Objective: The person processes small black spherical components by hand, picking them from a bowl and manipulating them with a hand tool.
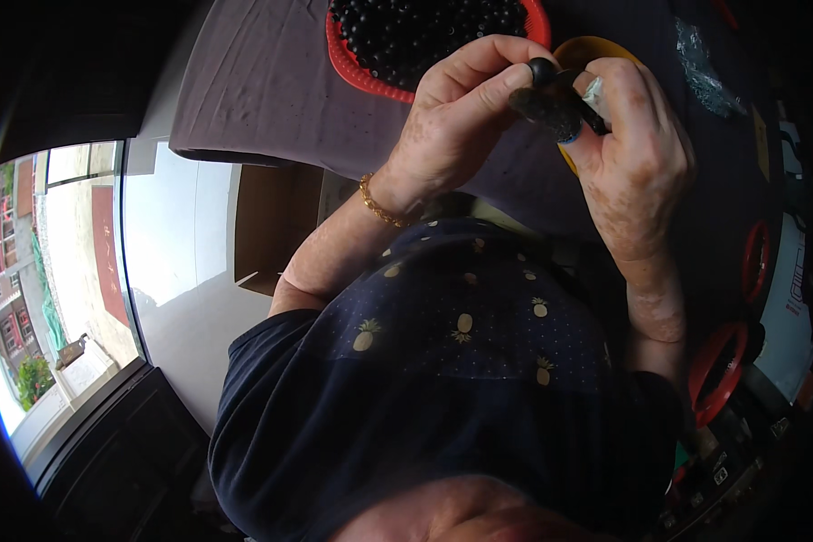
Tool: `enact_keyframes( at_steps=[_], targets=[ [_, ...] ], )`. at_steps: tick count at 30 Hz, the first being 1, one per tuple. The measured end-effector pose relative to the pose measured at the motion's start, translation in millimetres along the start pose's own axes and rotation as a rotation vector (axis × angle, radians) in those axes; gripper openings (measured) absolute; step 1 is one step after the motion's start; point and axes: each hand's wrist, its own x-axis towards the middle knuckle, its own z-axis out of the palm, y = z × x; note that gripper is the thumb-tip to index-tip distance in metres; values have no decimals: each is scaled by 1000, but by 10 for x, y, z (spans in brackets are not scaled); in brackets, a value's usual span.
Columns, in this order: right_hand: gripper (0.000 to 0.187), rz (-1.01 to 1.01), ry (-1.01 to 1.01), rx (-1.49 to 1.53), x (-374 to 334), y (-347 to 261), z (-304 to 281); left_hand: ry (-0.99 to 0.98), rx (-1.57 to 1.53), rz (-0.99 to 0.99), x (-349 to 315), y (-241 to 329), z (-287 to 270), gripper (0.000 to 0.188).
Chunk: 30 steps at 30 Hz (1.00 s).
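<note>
Over the table's near edge, my left hand (456,117) pinches a shiny black ball (542,70) between thumb and index finger. Close beside it, my right hand (641,154) is closed on a dark, fuzzy-looking piece (551,113) with a black stick-like part; its exact kind is unclear. A whitish scrap (594,93) shows between the right fingers. Behind my left hand stands a red plastic basket (345,65) filled with many similar small black balls. A yellow bowl (596,45) sits behind my right hand, which partly hides it.
A purple-grey cloth (253,81) covers the table. Crumpled clear plastic (705,72) lies at the far right. Two red-rimmed containers (718,375) are at the right side. An open cardboard box (280,212) stands below the table's left edge, near a bright window (72,262).
</note>
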Motion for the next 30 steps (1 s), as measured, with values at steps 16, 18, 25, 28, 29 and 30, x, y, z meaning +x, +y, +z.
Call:
enact_keyframes(
  at_steps=[16,18,25,28,29,30],
  targets=[
    [29,-51,-45,-128,126,-127,-17,-12,-70,59,-12,-80,-23,25],
    [29,-44,-15,-94,117,-112,7,-18,-54,72,-13,-81,-22,25],
    [30,-41,-48,-97,135,-115,-26,-6,-39,72,-27,-42,26,25],
    [31,-87,-68,-114,153,-106,-51,-8,-82,42,-30,-47,43,25],
    [31,-72,-77,-108,153,-107,-54,-4,-105,26,-30,-51,49,26],
    [31,-58,-85,-100,152,-107,-53,-4,-105,25,-30,-46,51,26]
  ],
)
